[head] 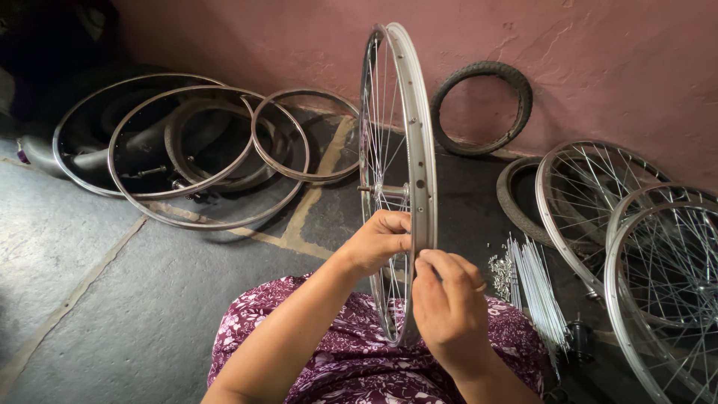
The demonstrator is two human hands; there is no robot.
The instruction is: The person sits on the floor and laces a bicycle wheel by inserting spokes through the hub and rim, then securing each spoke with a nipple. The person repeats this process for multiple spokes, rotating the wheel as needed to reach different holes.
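While pinched at the rim from both sides:
Left hand (378, 241): curled, fingertips pressed onto the inner edge of the spoked wheel rim (419, 150), reaching in from the spoke side.
Right hand (447, 299): fingers drawn together in a pinch against the rim's outer edge, just below the left hand; whether something small sits between the fingertips cannot be told.
Nearer hand: both touching the rim, the left slightly higher, the right closer to the camera.
Wheel position: upright on edge, seen nearly edge-on, lower part resting on the lap in purple floral cloth (351, 359).
Long axis: running straight up and away from the hands toward the pink wall (598, 52).
Hub (385, 190): just above the left hand, axle pointing left and right.
Loose spokes (535, 288): bundled on the floor just right of the right hand.
Bare rims (187, 150): lying flat to the left, well apart.
Spoked wheels (643, 254): stacked at the right.
Small tyre (482, 108): leaning on the wall beyond.
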